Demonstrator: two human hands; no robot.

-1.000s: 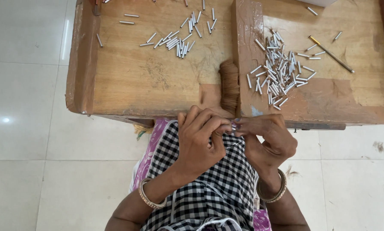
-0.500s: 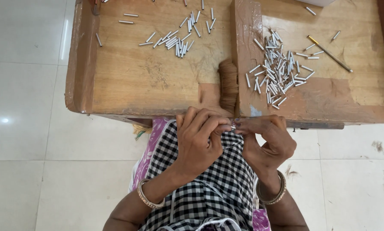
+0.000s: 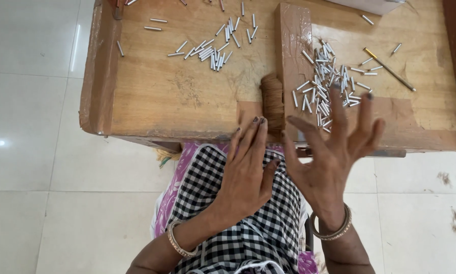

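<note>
Both hands just came apart: left hand (image 3: 248, 172) and right hand (image 3: 334, 152) now spread, fingers released, empty, hovering just below the brown thread bundle (image 3: 273, 104) on the counter (image 3: 187, 96).

The person wears a black-and-white checked garment (image 3: 248, 223) over a pink or purple patterned cloth (image 3: 174, 187) that shows at its edges. Each wrist carries a thin metal bangle, one on the left (image 3: 179, 243) and what looks like a pair on the right (image 3: 332, 231). The fingernails (image 3: 261, 121) on both hands appear dark, perhaps painted.
</note>
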